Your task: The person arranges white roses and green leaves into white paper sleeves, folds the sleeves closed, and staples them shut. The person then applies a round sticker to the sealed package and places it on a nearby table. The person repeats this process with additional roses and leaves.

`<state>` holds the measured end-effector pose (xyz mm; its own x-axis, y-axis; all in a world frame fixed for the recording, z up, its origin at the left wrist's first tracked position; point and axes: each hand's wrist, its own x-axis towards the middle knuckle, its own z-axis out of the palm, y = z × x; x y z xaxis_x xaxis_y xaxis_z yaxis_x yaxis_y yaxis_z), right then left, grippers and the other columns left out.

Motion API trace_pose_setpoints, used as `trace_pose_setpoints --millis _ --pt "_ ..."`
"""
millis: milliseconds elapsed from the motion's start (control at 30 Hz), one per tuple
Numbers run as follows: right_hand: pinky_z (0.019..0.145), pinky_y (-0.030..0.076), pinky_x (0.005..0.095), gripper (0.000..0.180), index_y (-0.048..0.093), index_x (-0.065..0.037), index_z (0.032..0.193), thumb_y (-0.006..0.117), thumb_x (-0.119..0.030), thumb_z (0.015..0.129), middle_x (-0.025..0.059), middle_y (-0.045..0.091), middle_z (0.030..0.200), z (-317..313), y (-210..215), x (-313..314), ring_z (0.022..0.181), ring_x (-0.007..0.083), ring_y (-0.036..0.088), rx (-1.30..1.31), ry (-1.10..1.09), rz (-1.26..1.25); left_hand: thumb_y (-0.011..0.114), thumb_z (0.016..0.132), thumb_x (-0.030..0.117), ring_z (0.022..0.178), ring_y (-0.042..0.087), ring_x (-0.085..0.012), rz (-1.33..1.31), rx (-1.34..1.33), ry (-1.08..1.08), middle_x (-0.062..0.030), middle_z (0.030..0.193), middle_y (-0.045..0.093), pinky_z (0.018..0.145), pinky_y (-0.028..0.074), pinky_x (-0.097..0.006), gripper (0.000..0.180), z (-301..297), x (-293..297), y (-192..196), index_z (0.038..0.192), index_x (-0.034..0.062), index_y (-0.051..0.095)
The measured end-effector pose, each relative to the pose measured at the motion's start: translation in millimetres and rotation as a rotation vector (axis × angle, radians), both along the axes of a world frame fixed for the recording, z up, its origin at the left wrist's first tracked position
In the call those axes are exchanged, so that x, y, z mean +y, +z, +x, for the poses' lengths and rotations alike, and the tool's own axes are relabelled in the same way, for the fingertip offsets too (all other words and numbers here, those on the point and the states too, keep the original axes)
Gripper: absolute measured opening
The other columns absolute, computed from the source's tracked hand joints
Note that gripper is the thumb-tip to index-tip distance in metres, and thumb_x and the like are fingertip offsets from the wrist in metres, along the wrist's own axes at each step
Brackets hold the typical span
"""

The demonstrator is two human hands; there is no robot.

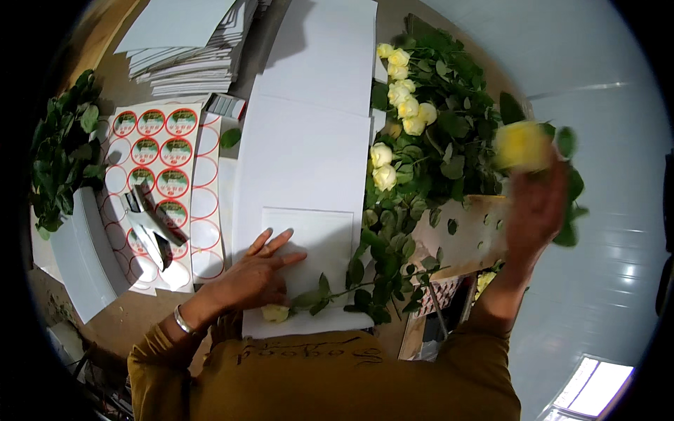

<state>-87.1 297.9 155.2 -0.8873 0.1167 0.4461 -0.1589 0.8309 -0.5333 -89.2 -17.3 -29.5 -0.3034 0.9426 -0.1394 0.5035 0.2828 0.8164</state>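
Observation:
My right hand [539,200] is raised at the right, blurred by motion. Its fingers are closed round a yellow rose [523,146] with green leaves. On the white paper [309,158] in front of me rests my left hand [258,277], fingers spread and open. Just below its palm lies a pale yellow rose [275,313], its leafy stem stretching right across the paper. A smaller white sheet [312,242] lies on the paper beside my left fingertips. Cream-yellow roses [407,107] with leafy stems are heaped to the right of the paper.
Sheets of round red-edged stickers [160,151] lie at the left, with a stapler [149,226] on them. A box of staples [225,105] is above. Stacked card sheets [189,67] stand at the back; leaves [63,151] pile at far left. A white wall [597,161] borders the right.

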Motion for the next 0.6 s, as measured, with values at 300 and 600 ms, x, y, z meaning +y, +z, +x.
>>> trace_pose_setpoints --millis 300,600 --pt "0.067 0.047 0.032 0.023 0.056 -0.005 0.097 0.061 -0.017 0.079 0.0101 0.058 0.089 78.2 -178.6 -125.2 0.076 0.0221 0.059 -0.767 0.508 -0.211 0.077 0.061 0.016 0.126 0.032 -0.0257 0.228 -0.217 0.255 -0.006 0.123 0.05 0.109 0.006 -0.044 0.09 15.8 -5.1 -8.6 0.135 0.0122 0.026" --pt "0.077 0.044 0.0339 0.031 0.046 -0.004 0.107 0.054 -0.001 0.077 0.0162 0.054 0.102 -19.3 -174.6 39.6 0.094 0.0311 0.054 -0.576 0.012 0.251 0.066 0.076 0.025 0.12 0.042 -0.0246 0.138 -0.107 0.125 -0.0029 0.099 0.063 0.108 0.004 -0.048 0.026 7.9 -4.7 5.2 0.096 0.0094 0.064"
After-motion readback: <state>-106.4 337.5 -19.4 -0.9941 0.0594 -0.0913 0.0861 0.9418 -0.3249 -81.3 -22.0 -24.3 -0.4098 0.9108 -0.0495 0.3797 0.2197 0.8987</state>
